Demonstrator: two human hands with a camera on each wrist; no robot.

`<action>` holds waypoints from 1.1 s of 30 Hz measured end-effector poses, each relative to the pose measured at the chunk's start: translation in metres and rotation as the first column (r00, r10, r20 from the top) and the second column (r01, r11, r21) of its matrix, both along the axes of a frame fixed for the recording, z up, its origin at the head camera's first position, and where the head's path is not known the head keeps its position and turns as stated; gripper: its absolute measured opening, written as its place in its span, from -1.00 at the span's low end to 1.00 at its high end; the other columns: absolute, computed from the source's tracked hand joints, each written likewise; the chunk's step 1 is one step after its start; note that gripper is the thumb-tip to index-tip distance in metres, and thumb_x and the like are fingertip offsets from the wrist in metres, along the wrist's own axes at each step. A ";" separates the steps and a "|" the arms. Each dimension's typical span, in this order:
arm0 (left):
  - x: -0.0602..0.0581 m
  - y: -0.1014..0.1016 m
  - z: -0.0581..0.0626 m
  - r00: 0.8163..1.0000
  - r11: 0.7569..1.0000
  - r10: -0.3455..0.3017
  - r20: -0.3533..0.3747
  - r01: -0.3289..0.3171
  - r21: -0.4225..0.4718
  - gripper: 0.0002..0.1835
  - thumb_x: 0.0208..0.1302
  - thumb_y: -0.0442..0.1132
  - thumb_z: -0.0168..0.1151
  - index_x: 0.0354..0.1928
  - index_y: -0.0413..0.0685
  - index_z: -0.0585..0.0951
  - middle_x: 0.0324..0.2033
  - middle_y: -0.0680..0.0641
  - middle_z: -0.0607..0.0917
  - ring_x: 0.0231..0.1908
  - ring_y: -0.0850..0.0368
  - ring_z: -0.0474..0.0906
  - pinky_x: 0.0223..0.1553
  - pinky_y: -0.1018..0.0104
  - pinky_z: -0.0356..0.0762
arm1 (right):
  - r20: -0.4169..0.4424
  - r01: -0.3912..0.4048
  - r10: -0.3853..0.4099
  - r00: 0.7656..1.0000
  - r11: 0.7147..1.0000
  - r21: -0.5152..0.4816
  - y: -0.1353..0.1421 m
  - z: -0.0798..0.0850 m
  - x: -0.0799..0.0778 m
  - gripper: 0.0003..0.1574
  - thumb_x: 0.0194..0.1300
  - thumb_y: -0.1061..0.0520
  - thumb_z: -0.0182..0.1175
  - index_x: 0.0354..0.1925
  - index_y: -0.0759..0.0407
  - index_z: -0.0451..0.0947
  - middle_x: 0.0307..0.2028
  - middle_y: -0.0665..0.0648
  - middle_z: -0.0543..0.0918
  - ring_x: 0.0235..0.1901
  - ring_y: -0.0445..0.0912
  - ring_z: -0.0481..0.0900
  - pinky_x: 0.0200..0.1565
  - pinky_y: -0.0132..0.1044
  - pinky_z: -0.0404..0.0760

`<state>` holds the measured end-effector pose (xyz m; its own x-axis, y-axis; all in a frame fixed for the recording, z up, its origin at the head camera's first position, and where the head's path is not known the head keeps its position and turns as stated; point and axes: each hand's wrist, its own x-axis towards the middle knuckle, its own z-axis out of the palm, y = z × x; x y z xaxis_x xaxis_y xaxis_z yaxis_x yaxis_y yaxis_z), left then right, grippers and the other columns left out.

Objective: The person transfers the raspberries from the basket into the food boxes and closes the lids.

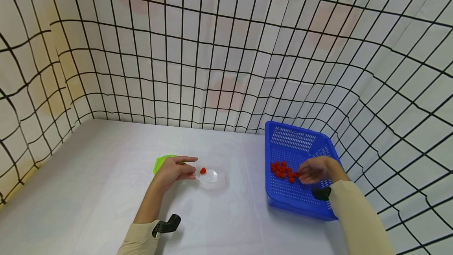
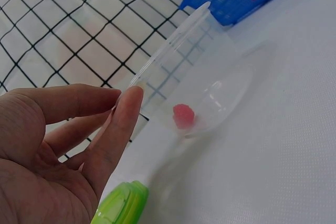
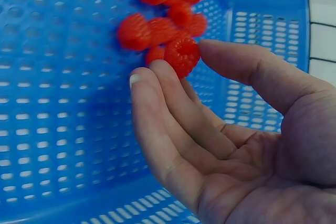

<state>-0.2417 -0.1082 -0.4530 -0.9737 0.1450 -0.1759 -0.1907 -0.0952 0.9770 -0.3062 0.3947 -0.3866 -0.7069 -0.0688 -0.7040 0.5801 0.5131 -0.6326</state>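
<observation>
My left hand (image 1: 173, 171) pinches the rim of a clear plastic bowl (image 2: 231, 90) between thumb and fingers. Inside that bowl lies a single red raspberry (image 2: 183, 116). A bright green plastic object (image 2: 123, 203), partly hidden by the left hand in the head view, lies beside it on the table. Over at the right, my right hand (image 1: 313, 169) reaches into a blue basket (image 1: 288, 200). Its thumb and fingertips pinch a raspberry (image 3: 182, 57) with the hollow side showing. Several more raspberries (image 3: 135, 32) cluster right beside the fingertips on the basket floor.
A white cloth covers the table (image 1: 106, 160). Black wire mesh (image 1: 219, 66) with white sheeting behind it stands along the back and both sides. The basket's far wall stands close to the mesh. Black straps or mounts (image 1: 166, 225) sit on both wrists.
</observation>
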 end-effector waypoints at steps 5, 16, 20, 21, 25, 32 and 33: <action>0.000 -0.001 0.000 1.000 1.000 -0.003 -0.005 0.003 0.006 -0.51 0.24 -0.46 0.33 0.23 -0.39 0.57 -0.19 -0.32 0.75 -0.47 0.09 0.77 -0.23 0.28 0.79 | -0.038 -0.052 0.052 0.998 0.999 -0.009 -0.010 0.014 -0.007 -0.50 0.49 0.13 0.10 0.18 0.50 0.50 -0.10 0.35 0.72 -0.23 0.01 0.76 -0.01 -0.16 0.78; 0.001 -0.002 0.000 1.000 1.000 -0.002 -0.004 0.002 0.000 -0.52 0.24 -0.45 0.33 0.23 -0.38 0.58 -0.18 -0.35 0.75 -0.46 0.08 0.77 -0.23 0.28 0.79 | -0.106 -0.103 0.101 0.989 0.995 -0.009 -0.053 0.051 -0.024 -0.49 0.47 0.12 0.15 0.19 0.49 0.48 -0.08 0.31 0.70 -0.13 0.05 0.73 0.10 -0.12 0.73; 0.000 -0.002 0.000 1.000 1.000 -0.003 0.000 0.003 0.002 -0.53 0.24 -0.45 0.33 0.22 -0.37 0.59 -0.17 -0.35 0.75 -0.46 0.08 0.77 -0.23 0.28 0.79 | -0.133 -0.137 0.134 0.982 0.990 -0.018 -0.072 0.066 -0.030 -0.51 0.47 0.13 0.16 0.17 0.49 0.49 -0.13 0.25 0.72 -0.19 0.00 0.73 0.07 -0.14 0.75; 0.000 -0.002 0.000 1.000 1.000 -0.003 0.001 0.003 0.004 -0.53 0.25 -0.45 0.33 0.22 -0.37 0.59 -0.17 -0.35 0.75 -0.46 0.07 0.77 -0.24 0.28 0.79 | -0.143 -0.147 0.144 0.979 0.989 -0.014 -0.077 0.070 -0.032 -0.52 0.47 0.13 0.16 0.16 0.49 0.50 -0.15 0.24 0.73 -0.19 -0.01 0.74 0.07 -0.14 0.75; -0.002 -0.001 -0.001 1.000 1.000 0.000 0.011 0.000 0.004 -0.53 0.24 -0.45 0.33 0.21 -0.36 0.60 -0.13 -0.39 0.73 -0.47 0.07 0.77 -0.25 0.29 0.79 | -0.178 -0.170 0.166 0.970 0.985 -0.004 -0.099 0.080 -0.034 -0.56 0.41 0.15 0.23 0.08 0.48 0.56 -0.20 0.22 0.76 -0.23 -0.02 0.76 0.03 -0.15 0.76; -0.003 0.000 -0.001 1.000 1.000 -0.003 0.009 0.003 0.001 -0.53 0.25 -0.45 0.32 0.22 -0.37 0.59 -0.08 -0.43 0.71 -0.46 0.08 0.77 -0.26 0.30 0.78 | -0.206 -0.191 0.190 0.960 0.981 0.016 -0.140 0.086 -0.036 -0.60 0.35 0.16 0.30 0.01 0.48 0.62 -0.23 0.26 0.78 -0.28 0.00 0.78 -0.04 -0.17 0.79; -0.003 0.001 -0.001 1.000 1.000 -0.003 0.009 0.003 0.001 -0.53 0.25 -0.45 0.32 0.22 -0.37 0.59 -0.08 -0.43 0.71 -0.46 0.08 0.77 -0.26 0.31 0.78 | -0.205 -0.192 0.191 0.960 0.981 0.019 -0.145 0.086 -0.036 -0.60 0.34 0.16 0.31 0.00 0.46 0.63 -0.25 0.25 0.78 -0.29 0.00 0.78 -0.05 -0.18 0.79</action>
